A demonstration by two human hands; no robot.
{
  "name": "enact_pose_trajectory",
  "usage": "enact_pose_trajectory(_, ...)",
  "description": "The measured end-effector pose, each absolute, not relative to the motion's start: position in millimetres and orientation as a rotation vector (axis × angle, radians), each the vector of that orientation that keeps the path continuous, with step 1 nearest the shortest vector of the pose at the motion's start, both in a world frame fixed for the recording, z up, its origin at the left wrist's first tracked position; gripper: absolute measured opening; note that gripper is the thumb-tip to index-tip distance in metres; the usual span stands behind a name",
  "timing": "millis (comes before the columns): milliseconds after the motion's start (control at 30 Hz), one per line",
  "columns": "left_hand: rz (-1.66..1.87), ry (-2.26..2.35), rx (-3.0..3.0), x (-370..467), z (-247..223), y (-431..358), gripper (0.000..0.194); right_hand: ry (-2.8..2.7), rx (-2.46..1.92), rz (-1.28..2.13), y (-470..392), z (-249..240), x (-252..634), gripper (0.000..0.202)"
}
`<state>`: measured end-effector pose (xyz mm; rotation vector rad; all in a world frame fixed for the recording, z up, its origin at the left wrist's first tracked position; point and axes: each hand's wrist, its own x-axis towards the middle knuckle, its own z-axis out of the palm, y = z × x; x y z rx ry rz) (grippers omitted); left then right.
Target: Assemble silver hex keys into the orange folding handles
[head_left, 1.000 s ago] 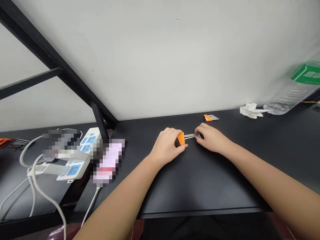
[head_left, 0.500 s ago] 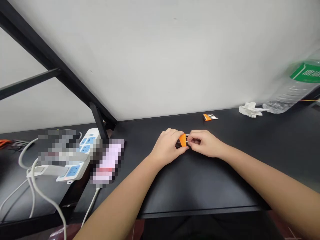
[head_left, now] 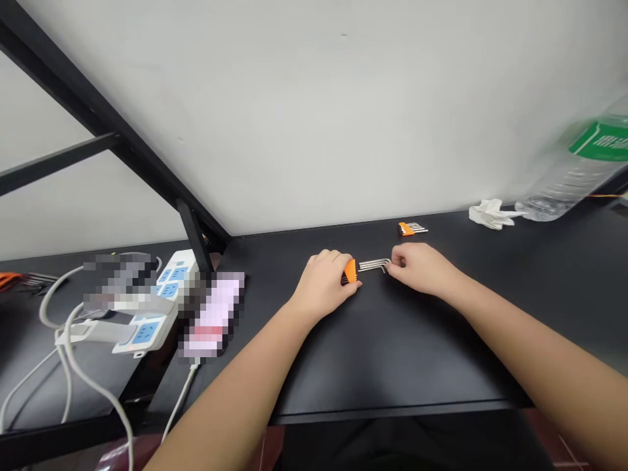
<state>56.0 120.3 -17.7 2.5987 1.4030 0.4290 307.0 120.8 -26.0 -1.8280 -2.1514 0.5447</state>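
Over the black table, my left hand [head_left: 324, 281] is closed around an orange hex key holder [head_left: 350, 269], which my fingers partly cover. Several silver L-shaped hex keys [head_left: 373, 264] lie just right of the holder, their long ends pointing at it with a small gap between. My right hand [head_left: 419, 267] pinches the bent ends of these keys between thumb and fingers. Farther back lies a second orange holder [head_left: 406, 229] with silver keys fanned out of it.
A crumpled tissue [head_left: 492, 214] and a clear bottle with a green label [head_left: 606, 140] are by the wall. At left are a phone [head_left: 216, 314] on a cable, a white power strip [head_left: 169, 291], a black metal frame [head_left: 191, 229] and an orange-handled thing [head_left: 8, 280].
My right hand has moved right, drawing the hex keys away from the orange holder. My left hand has shifted slightly left with the holder.
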Motion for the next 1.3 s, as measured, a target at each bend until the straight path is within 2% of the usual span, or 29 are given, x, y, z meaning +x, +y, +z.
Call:
enact_pose_trajectory(167,0.456,1.388,2.579,56.4,-17.7,119.5,0.035,-2.276,-1.558,0.388,122.3,-37.4,301.9,0.031)
enact_pose_trajectory(267,0.476,1.384,2.578,56.4,-16.5,119.1,0.033,-2.324,-1.563,0.354,123.7,-43.3,293.2,0.021)
enact_pose_trajectory(567,0.529,1.34,2.552,58.0,-15.6,116.8,0.034,-2.256,-1.576,0.291,121.3,-41.6,291.1,0.026)
enact_pose_trajectory(633,0.564,1.318,2.551,58.0,-15.7,116.8,0.036,-2.244,-1.426,0.382,116.7,-34.9,292.2,0.029)
enact_pose_trajectory(733,0.613,1.253,2.555,57.4,-15.4,117.6,0.038,-2.249,-1.139,0.704,110.5,-25.3,290.5,0.027)
enact_pose_trajectory(833,0.647,1.195,2.548,57.0,-15.4,118.5,0.039,-2.209,-1.004,0.793,108.3,-21.5,285.8,0.021)
enact_pose_trajectory(1133,0.6,1.2,2.582,59.7,-15.9,116.0,0.034,-2.092,-1.127,0.975,106.4,-23.7,275.7,0.012)
enact_pose_trajectory(1300,0.533,1.279,2.641,57.9,-15.8,117.4,0.038,-1.905,-1.404,1.132,108.7,-22.2,275.9,0.006)
